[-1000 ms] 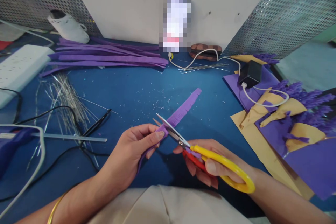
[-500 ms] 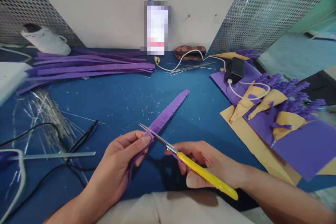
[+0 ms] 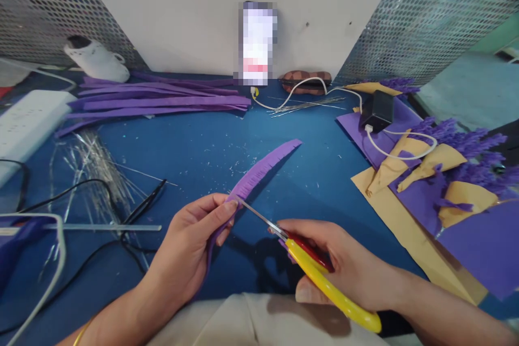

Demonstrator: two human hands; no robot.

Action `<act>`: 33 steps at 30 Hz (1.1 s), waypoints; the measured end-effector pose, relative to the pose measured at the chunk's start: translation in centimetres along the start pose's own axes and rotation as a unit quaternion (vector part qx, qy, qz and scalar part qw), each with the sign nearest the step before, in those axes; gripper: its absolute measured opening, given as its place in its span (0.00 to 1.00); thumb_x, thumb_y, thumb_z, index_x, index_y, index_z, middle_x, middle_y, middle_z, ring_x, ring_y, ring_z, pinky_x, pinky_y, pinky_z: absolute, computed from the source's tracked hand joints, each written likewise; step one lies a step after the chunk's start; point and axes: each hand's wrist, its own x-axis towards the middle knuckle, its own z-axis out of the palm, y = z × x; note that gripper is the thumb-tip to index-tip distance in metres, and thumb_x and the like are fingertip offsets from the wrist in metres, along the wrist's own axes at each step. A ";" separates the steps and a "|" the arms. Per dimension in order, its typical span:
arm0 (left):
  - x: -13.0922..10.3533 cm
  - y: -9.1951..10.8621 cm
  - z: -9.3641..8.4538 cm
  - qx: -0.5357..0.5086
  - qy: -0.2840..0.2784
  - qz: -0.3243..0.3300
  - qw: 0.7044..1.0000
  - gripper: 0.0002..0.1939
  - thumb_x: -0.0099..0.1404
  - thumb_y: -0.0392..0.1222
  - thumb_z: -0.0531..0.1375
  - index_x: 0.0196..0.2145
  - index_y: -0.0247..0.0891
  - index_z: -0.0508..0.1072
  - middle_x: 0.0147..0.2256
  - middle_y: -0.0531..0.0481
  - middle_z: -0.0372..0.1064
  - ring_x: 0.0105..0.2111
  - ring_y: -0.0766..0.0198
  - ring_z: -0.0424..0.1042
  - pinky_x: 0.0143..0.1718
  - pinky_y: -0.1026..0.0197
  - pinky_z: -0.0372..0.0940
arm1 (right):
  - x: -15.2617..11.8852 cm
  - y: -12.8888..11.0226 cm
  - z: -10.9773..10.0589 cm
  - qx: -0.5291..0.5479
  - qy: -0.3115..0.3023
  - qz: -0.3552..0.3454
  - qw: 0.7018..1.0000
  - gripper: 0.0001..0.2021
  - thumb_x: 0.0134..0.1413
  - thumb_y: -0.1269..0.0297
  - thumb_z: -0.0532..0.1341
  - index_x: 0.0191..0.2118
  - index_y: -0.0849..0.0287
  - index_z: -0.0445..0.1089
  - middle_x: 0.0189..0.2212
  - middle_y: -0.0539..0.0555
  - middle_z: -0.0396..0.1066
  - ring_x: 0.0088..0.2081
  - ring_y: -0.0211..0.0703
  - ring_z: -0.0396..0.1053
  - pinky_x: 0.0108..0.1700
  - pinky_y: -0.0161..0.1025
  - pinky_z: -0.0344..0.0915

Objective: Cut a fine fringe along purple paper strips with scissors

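Between the thumb and fingers of my left hand point(image 3: 203, 232) is a purple paper strip point(image 3: 265, 168). Its far part, fringed with fine cuts along one edge, points up and to the right over the table. The rest of the strip trails below my palm. My right hand point(image 3: 344, 259) is closed round scissors point(image 3: 320, 278) with yellow and red handles. The blades point at the strip's edge right beside my left fingertips; their tips are partly hidden there. A small purple piece shows under my right fingers.
Purple strips point(image 3: 162, 101) lie at the back left, near thin wires point(image 3: 97, 167) and a power strip point(image 3: 32, 124). A phone point(image 3: 256, 46) leans on the back panel. Paper-wrapped purple flowers point(image 3: 436, 165) and a black adapter point(image 3: 377, 111) lie on the right. A glue gun point(image 3: 20, 240) is left.
The scissors' handles have spread and the blades have drawn back slightly from across the strip. The strip bends a little more to the right. The whole view has shifted left.
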 end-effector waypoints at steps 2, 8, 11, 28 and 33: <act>0.0 0.0 0.0 -0.009 0.002 0.005 1.000 0.11 0.51 0.44 0.73 0.24 0.35 0.78 0.20 0.55 0.64 0.19 0.74 0.55 0.20 0.71 0.52 | -0.1 0.0 0.2 -0.064 0.035 -0.012 0.997 0.13 0.45 0.67 0.70 0.38 0.58 0.70 0.27 0.44 0.57 0.27 0.34 0.52 0.27 0.31 0.53; 0.1 -0.3 -0.3 -0.014 -0.004 0.013 1.000 0.10 0.52 0.43 0.72 0.25 0.34 0.78 0.20 0.55 0.63 0.19 0.75 0.54 0.20 0.72 0.50 | -0.4 0.3 0.7 -0.192 0.085 0.004 0.978 0.22 0.40 0.69 0.72 0.45 0.52 0.71 0.32 0.47 0.63 0.28 0.37 0.57 0.28 0.34 0.57; 0.1 -0.4 -0.4 -0.009 -0.011 0.013 1.000 0.11 0.53 0.44 0.72 0.26 0.34 0.78 0.21 0.56 0.63 0.19 0.76 0.54 0.20 0.72 0.50 | -0.3 0.3 0.9 -0.219 0.101 0.014 0.970 0.24 0.41 0.63 0.74 0.47 0.50 0.71 0.30 0.45 0.61 0.26 0.37 0.55 0.25 0.34 0.55; -0.2 -0.7 -0.5 0.029 -0.035 0.018 0.999 0.13 0.54 0.48 0.71 0.24 0.37 0.76 0.18 0.58 0.57 0.20 0.72 0.49 0.21 0.70 0.47 | -0.3 0.7 1.0 -0.171 0.106 -0.005 0.980 0.27 0.34 0.59 0.78 0.43 0.53 0.72 0.30 0.44 0.59 0.25 0.34 0.52 0.24 0.32 0.53; -0.3 -0.6 -0.4 0.034 -0.031 0.013 0.999 0.12 0.53 0.48 0.71 0.25 0.38 0.77 0.18 0.58 0.57 0.21 0.71 0.49 0.22 0.69 0.48 | -0.4 1.0 1.1 -0.173 0.106 0.000 0.979 0.18 0.40 0.64 0.75 0.38 0.54 0.70 0.30 0.46 0.62 0.27 0.36 0.56 0.26 0.33 0.55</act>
